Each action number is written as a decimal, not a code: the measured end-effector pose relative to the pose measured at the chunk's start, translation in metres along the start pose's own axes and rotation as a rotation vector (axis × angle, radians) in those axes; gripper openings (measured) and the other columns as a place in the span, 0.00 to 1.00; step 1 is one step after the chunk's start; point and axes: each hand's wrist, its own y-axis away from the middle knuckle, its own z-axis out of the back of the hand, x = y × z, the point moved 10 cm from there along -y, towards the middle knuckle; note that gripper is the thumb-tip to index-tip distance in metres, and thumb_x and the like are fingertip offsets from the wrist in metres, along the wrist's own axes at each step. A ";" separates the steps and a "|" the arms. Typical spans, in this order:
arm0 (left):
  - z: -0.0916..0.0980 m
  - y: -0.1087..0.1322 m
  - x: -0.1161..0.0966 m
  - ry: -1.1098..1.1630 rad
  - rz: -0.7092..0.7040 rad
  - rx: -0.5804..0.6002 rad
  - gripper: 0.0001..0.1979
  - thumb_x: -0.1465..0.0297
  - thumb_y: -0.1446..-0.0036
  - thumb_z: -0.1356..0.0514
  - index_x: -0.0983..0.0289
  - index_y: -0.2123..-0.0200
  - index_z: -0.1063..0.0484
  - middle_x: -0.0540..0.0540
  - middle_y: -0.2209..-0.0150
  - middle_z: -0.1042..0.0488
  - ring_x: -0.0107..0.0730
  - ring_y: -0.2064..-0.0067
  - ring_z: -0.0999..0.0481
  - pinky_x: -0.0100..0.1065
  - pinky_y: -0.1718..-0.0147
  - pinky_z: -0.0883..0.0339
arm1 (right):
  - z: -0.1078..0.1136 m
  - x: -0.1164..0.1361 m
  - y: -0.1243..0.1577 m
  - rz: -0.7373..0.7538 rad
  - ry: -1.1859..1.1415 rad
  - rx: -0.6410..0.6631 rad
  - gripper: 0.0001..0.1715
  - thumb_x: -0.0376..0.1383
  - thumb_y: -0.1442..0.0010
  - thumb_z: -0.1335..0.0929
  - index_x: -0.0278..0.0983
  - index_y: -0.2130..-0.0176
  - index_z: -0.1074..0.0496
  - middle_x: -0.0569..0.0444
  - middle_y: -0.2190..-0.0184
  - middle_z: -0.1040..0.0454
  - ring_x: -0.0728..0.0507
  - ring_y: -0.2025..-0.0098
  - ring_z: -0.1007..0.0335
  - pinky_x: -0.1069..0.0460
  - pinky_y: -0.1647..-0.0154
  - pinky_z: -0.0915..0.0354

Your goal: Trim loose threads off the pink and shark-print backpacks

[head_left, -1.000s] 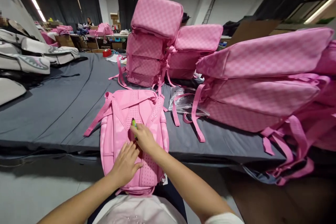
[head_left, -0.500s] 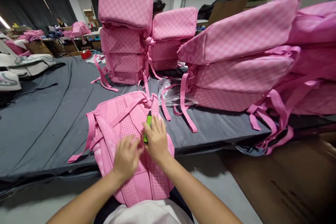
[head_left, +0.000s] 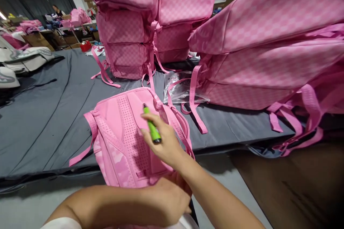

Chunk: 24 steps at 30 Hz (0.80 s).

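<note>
A pink backpack (head_left: 106,120) lies with its strap side up at the table edge, close to my body. My right hand (head_left: 163,139) is closed around a green pen-shaped tool (head_left: 153,128) with black ends, held over the back panel. Low in the view, my left hand (head_left: 174,198) reaches across beneath my right forearm to the backpack's lower right side. Its fingers are mostly hidden, so I cannot see what they hold. A loose strap (head_left: 87,143) hangs off the backpack's left side.
Stacks of pink checkered backpacks (head_left: 126,27) stand behind, with a large pile (head_left: 242,68) at the right. A clear plastic bag (head_left: 177,89) lies between them on the dark table cover (head_left: 45,121). White bags (head_left: 29,62) lie far left; a red tape dispenser (head_left: 86,45) sits farther back.
My left hand has moved from the middle of the backpack down and across to its lower right. The right shoulder strap has shifted outward. My right hand still holds the green tool, now tilted.
</note>
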 end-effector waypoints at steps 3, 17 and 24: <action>0.021 0.028 -0.017 -0.012 -0.313 0.104 0.08 0.59 0.43 0.38 0.52 0.61 0.24 0.50 0.72 0.22 0.29 0.78 0.28 0.32 0.77 0.32 | -0.033 -0.038 0.015 -0.044 0.147 0.213 0.20 0.30 0.36 0.36 0.38 0.45 0.33 0.43 0.46 0.25 0.36 0.42 0.29 0.39 0.44 0.32; 0.072 -0.091 0.149 -0.484 -0.246 -0.045 0.23 0.53 0.34 0.46 0.66 0.69 0.25 0.57 0.72 0.24 0.38 0.68 0.27 0.44 0.59 0.40 | -0.016 -0.094 0.115 -0.027 0.518 -0.097 0.37 0.20 0.47 0.35 0.35 0.39 0.39 0.33 0.28 0.54 0.30 0.26 0.60 0.30 0.35 0.42; 0.115 -0.081 0.173 -0.486 -0.276 -0.074 0.31 0.51 0.30 0.58 0.65 0.69 0.25 0.51 0.72 0.26 0.35 0.61 0.28 0.52 0.43 0.41 | -0.023 -0.099 0.126 -0.028 0.471 -0.080 0.35 0.21 0.46 0.35 0.35 0.40 0.38 0.34 0.28 0.55 0.30 0.26 0.60 0.29 0.34 0.43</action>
